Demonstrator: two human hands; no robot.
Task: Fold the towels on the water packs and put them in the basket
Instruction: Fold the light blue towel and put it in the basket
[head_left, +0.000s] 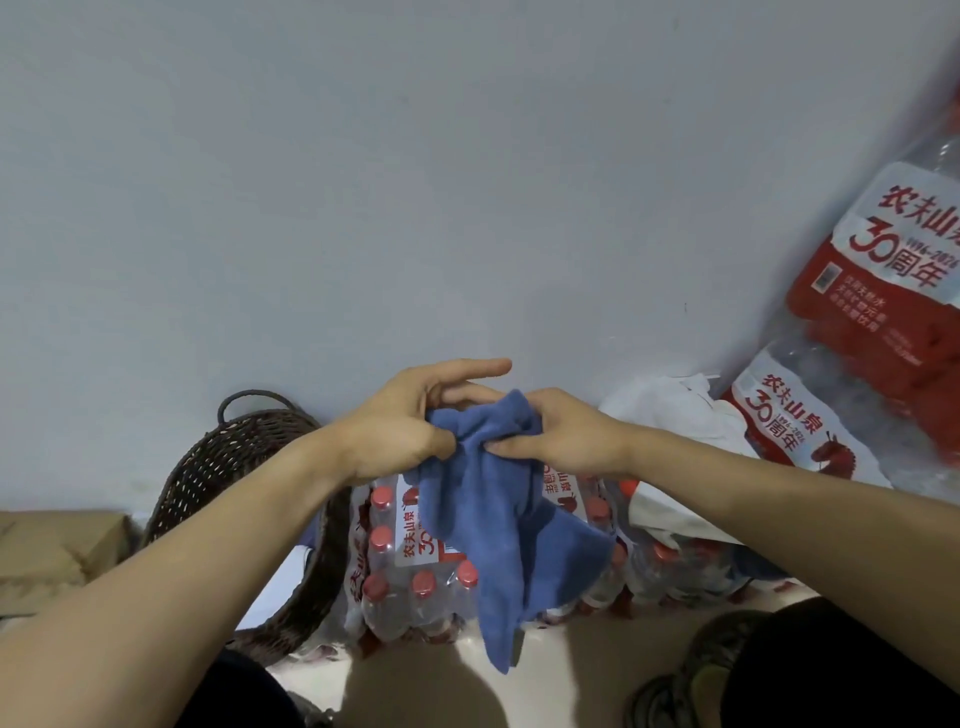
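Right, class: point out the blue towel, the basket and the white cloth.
Blue towel (498, 525): head view, on its hanging middle.
Basket (228, 457): head view, on its woven wall.
White cloth (670, 410): head view, on its crumpled top.

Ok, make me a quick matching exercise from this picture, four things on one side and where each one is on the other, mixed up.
Things:
1. blue towel
2. wicker basket
3. white cloth
4. cardboard box

Places:
A. far left edge
B. held up by both hands
C. left of the water packs, by the wall
D. right of the hands, on the packs

Pairs: 1-B, 2-C, 3-D, 4-A
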